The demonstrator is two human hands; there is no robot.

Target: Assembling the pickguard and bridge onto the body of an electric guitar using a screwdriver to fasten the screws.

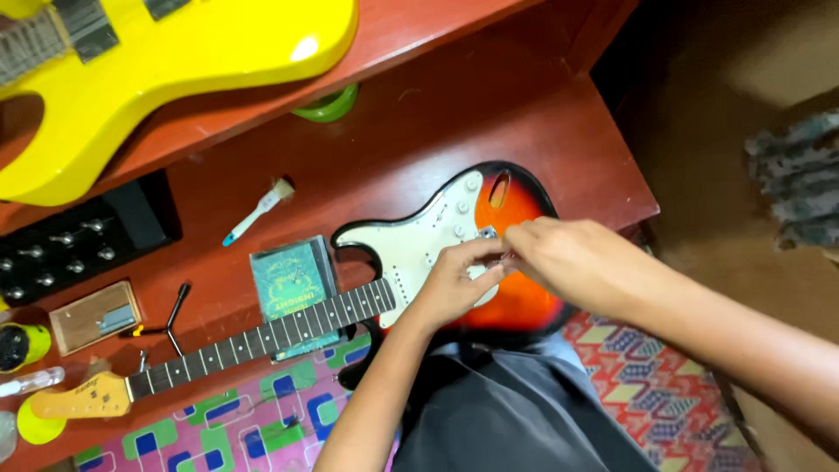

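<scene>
- Looking down from a head camera at a sunburst electric guitar [516,306] lying across the lap, its neck [262,336] running out to the left over a red wooden desk [419,131].
- Left hand [454,284] resting on the white pickguard [419,249], fingers curled narrow and pinching something small at the bridge [487,233]; what exactly, impossible to tell.
- Right hand [577,262] reaching in from the right, fingertips meeting the left at the same spot, pinched close.
- No strings visible along the neck; guitar apparently unstrung, bridge work under way, stringing seemingly still to come.
- Lying just above the neck: a square green packet [288,280].
- Further left: a small brush [258,210], a black tool [170,319], a black case of tuning pegs [61,249].
- Sitting on the upper shelf: a yellow guitar body [175,61].
</scene>
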